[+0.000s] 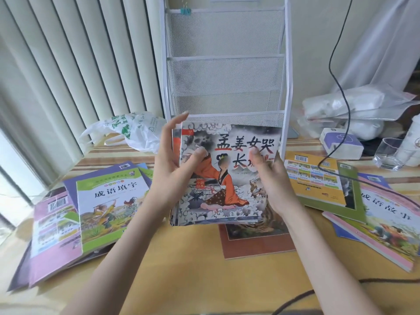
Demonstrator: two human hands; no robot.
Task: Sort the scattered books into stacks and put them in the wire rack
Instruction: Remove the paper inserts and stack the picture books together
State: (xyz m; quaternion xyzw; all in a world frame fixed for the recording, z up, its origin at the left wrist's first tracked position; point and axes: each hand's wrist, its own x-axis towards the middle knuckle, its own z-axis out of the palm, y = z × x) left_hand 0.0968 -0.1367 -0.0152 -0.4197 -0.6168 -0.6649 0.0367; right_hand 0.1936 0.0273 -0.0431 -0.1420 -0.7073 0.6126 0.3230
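I hold one stack of thin picture books (pixel 218 178) upright with both hands, its lower edge resting on the table (pixel 181 258) just in front of the white wire rack (pixel 225 64). My left hand (pixel 175 164) has its grip wrapped round the stack's left edge, fingers behind and thumb pressed on the front cover; my right hand (pixel 270 176) grasps the right side the same way, thumb on the cover. How many books are in the stack I cannot count; several page edges show at the bottom. The front cover shows a kneeling figure in an orange robe and reads 孟姜女哭长, the rest hidden under my right thumb. One brown-bordered book (pixel 254 239) lies flat beneath the stack. To my left lie about four overlapping books, the top one green-edged (pixel 109 205) and titled 成语填字, with a pink-backed one (pixel 54 228) beside it showing a barcode. To my right lie roughly four more: a yellow back cover (pixel 316 178) with a barcode, a green one under it, and a pink-edged book (pixel 386 219) reading 成语故事. The rack shows four mesh pockets, with blue binder clips (pixel 186 10) on its top rim. A plastic bag (pixel 127 130) with green print, one drinking glass (pixel 388 153) and a black cable (pixel 336 87) are also on or over the table.
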